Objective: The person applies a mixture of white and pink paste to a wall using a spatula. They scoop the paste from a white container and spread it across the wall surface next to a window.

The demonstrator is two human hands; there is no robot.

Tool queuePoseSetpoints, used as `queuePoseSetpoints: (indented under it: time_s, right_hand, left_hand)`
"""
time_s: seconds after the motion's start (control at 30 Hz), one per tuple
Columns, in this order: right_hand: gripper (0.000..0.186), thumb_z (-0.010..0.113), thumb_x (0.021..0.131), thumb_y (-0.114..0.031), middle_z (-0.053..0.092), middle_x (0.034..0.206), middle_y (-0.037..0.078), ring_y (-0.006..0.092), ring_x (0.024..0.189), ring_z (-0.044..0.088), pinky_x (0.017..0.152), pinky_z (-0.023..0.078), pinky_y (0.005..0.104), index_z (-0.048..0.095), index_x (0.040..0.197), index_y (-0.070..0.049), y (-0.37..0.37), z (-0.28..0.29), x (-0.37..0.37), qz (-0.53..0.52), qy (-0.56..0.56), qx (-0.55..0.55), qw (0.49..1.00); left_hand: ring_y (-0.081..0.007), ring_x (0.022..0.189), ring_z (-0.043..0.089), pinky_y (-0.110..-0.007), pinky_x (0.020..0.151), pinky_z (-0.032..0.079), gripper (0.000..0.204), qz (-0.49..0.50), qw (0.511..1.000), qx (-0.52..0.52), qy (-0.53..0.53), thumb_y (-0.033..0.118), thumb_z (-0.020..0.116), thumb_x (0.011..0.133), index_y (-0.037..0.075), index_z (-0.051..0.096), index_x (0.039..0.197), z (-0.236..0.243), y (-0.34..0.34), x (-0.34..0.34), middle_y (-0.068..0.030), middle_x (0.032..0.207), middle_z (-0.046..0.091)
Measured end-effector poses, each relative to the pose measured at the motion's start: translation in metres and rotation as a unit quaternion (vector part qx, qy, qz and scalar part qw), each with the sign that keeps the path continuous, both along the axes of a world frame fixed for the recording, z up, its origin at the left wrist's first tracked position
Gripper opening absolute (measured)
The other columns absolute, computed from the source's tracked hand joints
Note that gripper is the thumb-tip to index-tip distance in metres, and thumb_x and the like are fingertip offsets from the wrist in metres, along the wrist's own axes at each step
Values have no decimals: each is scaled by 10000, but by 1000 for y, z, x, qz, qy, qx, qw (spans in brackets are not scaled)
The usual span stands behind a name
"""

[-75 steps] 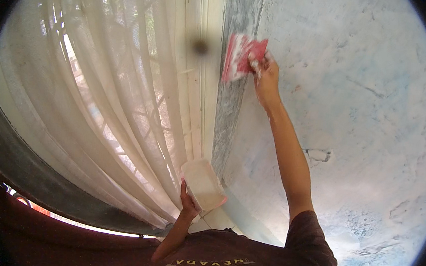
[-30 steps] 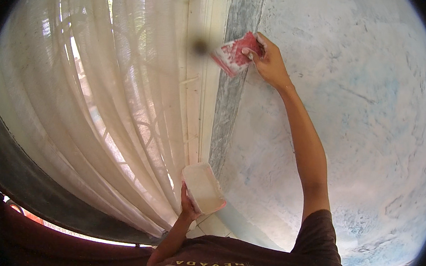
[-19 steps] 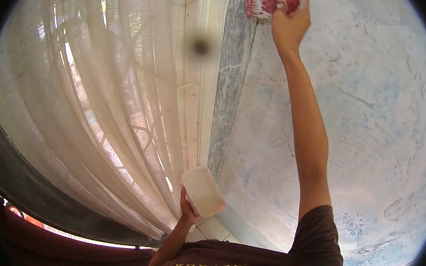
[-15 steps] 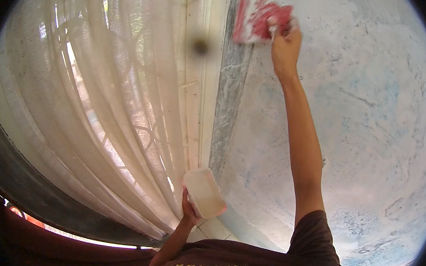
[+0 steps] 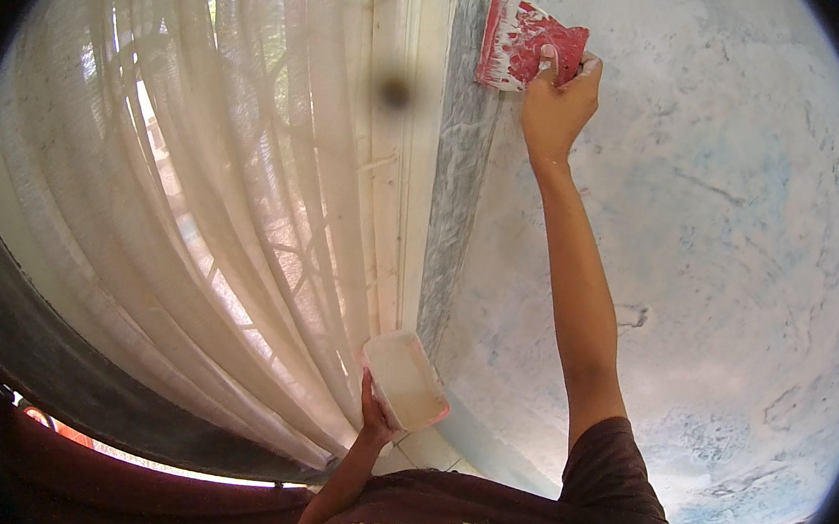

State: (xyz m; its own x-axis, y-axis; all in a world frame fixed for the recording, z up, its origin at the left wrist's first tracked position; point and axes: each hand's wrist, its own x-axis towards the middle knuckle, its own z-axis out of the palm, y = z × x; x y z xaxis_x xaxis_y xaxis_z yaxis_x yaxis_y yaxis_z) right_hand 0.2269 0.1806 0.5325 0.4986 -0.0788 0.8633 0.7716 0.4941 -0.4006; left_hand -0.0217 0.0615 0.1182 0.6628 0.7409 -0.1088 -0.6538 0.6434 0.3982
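Note:
High on the wall, my right hand grips a red putty spreader, its thumb pressed on the flat face. White paste smears the tool, thickest along its left edge. That edge lies over the grey strip running down beside the window frame. Low in front of my body, my left hand holds a whitish rectangular plastic tub by its left side. Pale material coats the tub's inside; how deep it is I cannot tell.
Sheer cream curtains hang across a window at the left, beside a cream frame. The right side is a wall patched in white and pale blue. Floor tiles show below the tub.
My right hand and the spreader have shifted slightly right and a little down, and the blur on them is gone. The left hand with the tub has barely moved.

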Motion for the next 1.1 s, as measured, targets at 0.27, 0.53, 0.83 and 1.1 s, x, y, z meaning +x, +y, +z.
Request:
queuePoseSetpoints:
  time_s: [0.27,0.53,0.83,1.1]
  right_hand:
    - [152,662,1008,-94,681,1006,36,93,883,594,791,488,251,616,1110,9,-96,-184,-1,275,143,-202,929]
    - [157,705,933,-53,667,770,119,154,659,623,585,467,325,577,1002,7,-183,-308,-59,231,113,-506,823]
    - [239,685,869,-2,654,805,230,404,686,675,611,526,423,537,1054,20,-197,-353,-61,235,29,-552,800]
    - [292,677,876,-32,667,868,281,483,775,680,651,544,492,523,1115,33,-212,-375,-38,249,-12,-566,786]
  left_hand:
    - [-351,1358,519,-546,1141,424,855,35,991,-54,114,736,434,971,131,387,1573,-14,19,13,-132,1499,523]
    - [-297,1275,593,-479,1094,486,800,11,998,-64,21,739,364,1005,139,447,1528,-68,32,27,-115,1428,580]
    - [-342,1321,548,-508,1137,454,750,-9,970,-103,-218,656,363,1023,104,425,1527,-110,-19,73,-151,1468,536]
    - [-346,1377,508,-502,1174,424,684,-7,952,32,-305,543,370,1054,91,371,1567,-108,-41,89,-161,1529,486]
